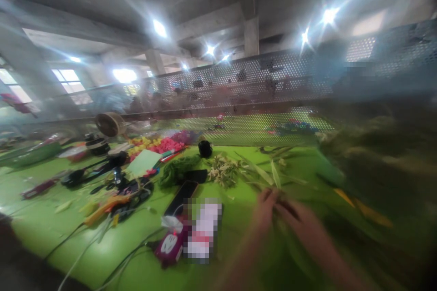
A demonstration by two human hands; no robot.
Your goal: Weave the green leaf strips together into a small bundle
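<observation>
My left hand [265, 207] and my right hand [294, 213] meet over the green table at the lower right. Both have their fingers closed round long, pale green leaf strips [276, 175], whose pointed ends stick up beyond the fingertips. Motion blur smears the fingers, and the part of the strips between them is hidden. More loose leaf strips [261, 172] lie just past my hands. Left of these sits a small heap of short, pale dried pieces [223, 170].
A glue gun [107, 207] with cords lies left, near a dark phone [180, 198], a blurred-out phone [205, 232] and a purple device [170, 245]. Pink and yellow pieces [164, 145] are heaped behind. A perforated screen [218, 95] borders the table; a large brownish-green bundle [378, 145] fills the right.
</observation>
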